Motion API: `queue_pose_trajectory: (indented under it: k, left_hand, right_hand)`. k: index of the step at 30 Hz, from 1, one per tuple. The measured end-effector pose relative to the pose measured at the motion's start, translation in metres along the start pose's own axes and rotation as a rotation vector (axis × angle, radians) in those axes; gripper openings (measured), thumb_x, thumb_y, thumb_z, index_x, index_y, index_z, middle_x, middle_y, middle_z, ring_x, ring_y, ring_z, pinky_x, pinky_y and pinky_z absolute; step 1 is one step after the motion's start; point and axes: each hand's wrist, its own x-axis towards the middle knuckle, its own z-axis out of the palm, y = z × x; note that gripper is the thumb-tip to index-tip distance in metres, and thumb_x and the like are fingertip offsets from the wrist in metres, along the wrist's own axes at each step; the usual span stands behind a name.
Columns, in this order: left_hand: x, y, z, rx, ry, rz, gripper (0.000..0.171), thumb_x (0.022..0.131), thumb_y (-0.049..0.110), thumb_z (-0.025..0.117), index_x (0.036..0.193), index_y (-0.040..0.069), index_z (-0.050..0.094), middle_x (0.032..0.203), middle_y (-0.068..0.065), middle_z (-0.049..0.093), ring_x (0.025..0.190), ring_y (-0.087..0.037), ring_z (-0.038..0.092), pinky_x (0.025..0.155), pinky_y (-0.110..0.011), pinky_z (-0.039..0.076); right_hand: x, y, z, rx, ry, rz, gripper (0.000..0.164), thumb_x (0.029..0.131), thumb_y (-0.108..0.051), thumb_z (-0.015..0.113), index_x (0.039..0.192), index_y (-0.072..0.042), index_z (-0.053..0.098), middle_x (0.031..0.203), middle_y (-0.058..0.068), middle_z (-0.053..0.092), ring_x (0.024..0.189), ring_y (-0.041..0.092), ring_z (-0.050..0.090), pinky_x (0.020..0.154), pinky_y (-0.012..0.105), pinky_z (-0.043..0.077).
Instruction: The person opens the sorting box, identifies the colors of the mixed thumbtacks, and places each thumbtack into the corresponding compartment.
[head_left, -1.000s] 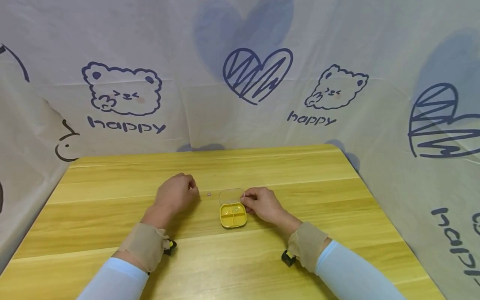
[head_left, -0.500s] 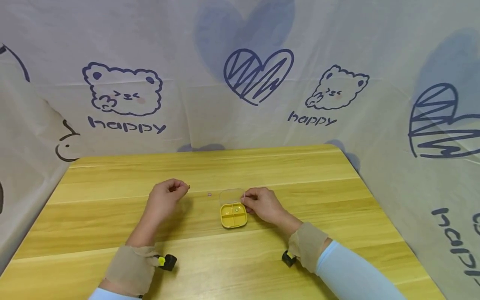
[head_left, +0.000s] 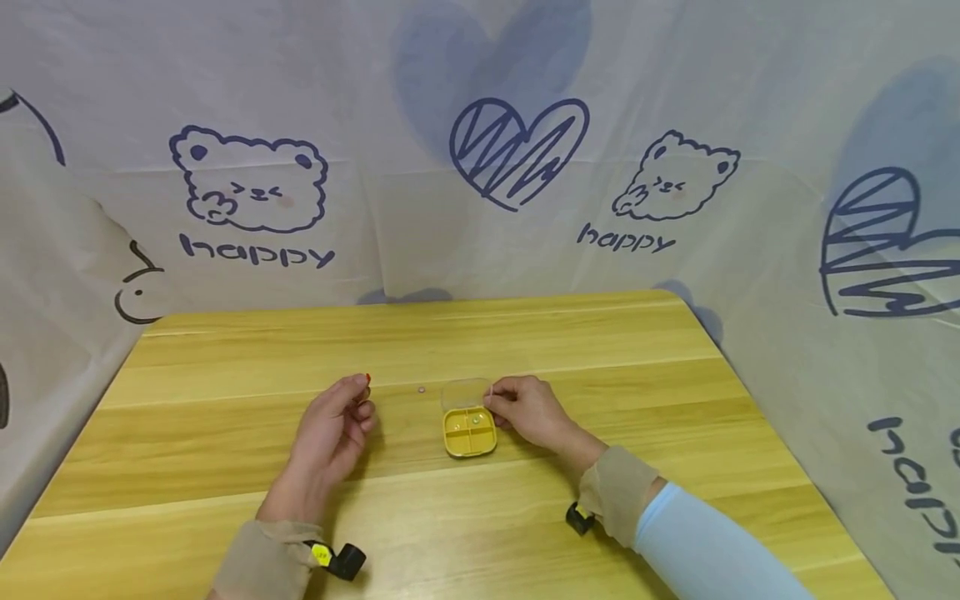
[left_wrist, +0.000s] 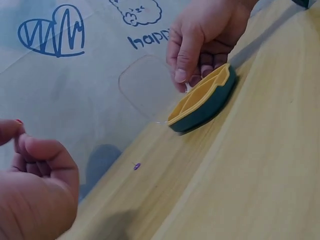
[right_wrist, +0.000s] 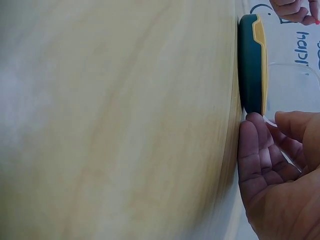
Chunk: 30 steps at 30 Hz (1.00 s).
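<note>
In the head view my left hand (head_left: 333, 433) pinches a tiny red piece (head_left: 367, 378) between thumb and fingertip, above the table and left of the pill box. Its exact kind is too small to tell. The pill box (head_left: 470, 444) has a yellow divided tray, a dark green base and a clear lid (left_wrist: 145, 87) that stands raised. Tiny shiny pieces (head_left: 476, 421) lie in its far compartments. My right hand (head_left: 531, 410) holds the lid's right edge between thumb and fingers, with other fingertips against the box's side. A small purple piece (left_wrist: 137, 166) lies on the table between the left hand and the box.
The wooden table (head_left: 480, 533) carries the box and the purple piece. Behind it and at both sides hangs a pale printed cloth (head_left: 405, 208). Each wrist has a small black camera (head_left: 348, 562) strapped on with a tan wrap.
My left hand has drawn back left and toward me, and its palm has turned to the side, showing the red piece at the fingertips. The right hand and box stay put.
</note>
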Motion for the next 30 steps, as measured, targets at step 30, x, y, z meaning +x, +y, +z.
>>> queue_pose_trajectory:
  k: [30]
  left_hand:
    - [-0.008, -0.011, -0.005, -0.590, -0.413, 0.038, 0.026, 0.107, 0.018, 0.031, 0.099, 0.004, 0.053, 0.087, -0.005, 0.053, 0.071, -0.016, 0.033, 0.060, -0.027, 0.030]
  right_hand:
    - [0.000, -0.002, 0.000, 0.009, 0.005, -0.016, 0.014, 0.095, -0.020, 0.062, 0.092, -0.010, 0.071, 0.081, 0.007, 0.069, 0.069, 0.020, 0.063, 0.061, 0.033, 0.057]
